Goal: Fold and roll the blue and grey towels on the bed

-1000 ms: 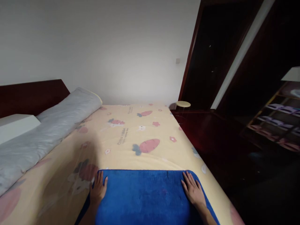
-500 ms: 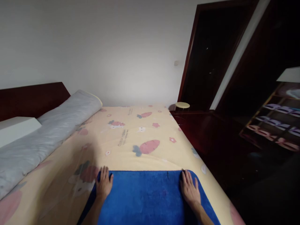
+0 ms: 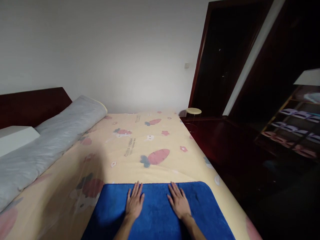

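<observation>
A blue mat with a plush look lies spread on the bed, its far edge running straight across and its near part cut off by the bottom of the view. My left hand rests palm down on it, left of the middle, fingers stretched toward the far edge. To the right, my right hand also lies flat on the mat with fingers spread, fingertips at the same edge. Neither hand grasps anything. Under the mat is a cream bed sheet printed with carrots, rabbits and flowers.
A long grey bolster and a white block-like object lie by the dark headboard. Beyond the bed's right edge stand a round stool, a dark door and a rack of slippers.
Both hands have moved inward from the mat's far corners toward its middle, my left hand rightward and my right hand leftward. The mat's far left corner now lies uncovered.
</observation>
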{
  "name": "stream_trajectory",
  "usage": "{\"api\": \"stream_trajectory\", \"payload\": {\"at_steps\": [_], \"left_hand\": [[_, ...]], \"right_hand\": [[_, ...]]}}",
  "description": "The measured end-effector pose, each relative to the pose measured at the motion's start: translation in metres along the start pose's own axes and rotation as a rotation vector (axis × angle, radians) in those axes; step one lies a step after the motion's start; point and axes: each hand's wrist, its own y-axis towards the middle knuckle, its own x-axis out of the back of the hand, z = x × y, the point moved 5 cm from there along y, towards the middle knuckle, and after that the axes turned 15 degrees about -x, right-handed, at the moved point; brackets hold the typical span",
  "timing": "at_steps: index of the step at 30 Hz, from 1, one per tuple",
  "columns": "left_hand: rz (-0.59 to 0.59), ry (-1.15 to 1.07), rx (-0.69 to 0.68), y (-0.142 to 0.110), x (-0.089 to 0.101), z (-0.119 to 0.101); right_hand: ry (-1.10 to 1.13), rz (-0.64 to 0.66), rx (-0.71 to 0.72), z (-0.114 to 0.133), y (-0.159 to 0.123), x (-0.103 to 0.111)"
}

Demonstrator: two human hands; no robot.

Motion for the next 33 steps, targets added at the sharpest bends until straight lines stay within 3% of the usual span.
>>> {"api": "stream_trajectory", "payload": {"at_steps": [5,9,12,16,22,25,27,29,33], "left_hand": [[-0.055,0.116,0.251,-0.049,0.014,0.114],[-0.166,0.238,0.379,-0.085,0.015,0.176],[-0.204,0.277,0.355,-0.093,0.014,0.188],[-0.245,0.284,0.312,-0.09,0.015,0.183],[-0.209,0.264,0.33,-0.085,0.019,0.187],[-0.228,0.27,0.363,-0.078,0.03,0.176],[-0.274,0.284,0.378,-0.07,0.036,0.151],[-0.298,0.275,0.292,-0.059,0.034,0.107],[-0.221,0.198,-0.066,-0.037,0.005,-0.007]], "right_hand": [[-0.123,-0.134,-0.205,-0.114,0.006,0.024],[-0.177,-0.165,-0.313,-0.166,0.006,0.029],[-0.192,-0.162,-0.377,-0.175,0.006,0.027],[-0.195,-0.147,-0.406,-0.173,0.007,0.025],[-0.214,-0.112,-0.402,-0.177,0.013,0.028],[-0.203,-0.131,-0.407,-0.173,0.015,0.033],[-0.182,-0.203,-0.397,-0.154,0.011,0.035],[-0.139,-0.283,-0.316,-0.118,0.002,0.031],[-0.026,-0.294,-0.006,-0.016,-0.031,-0.002]]}}
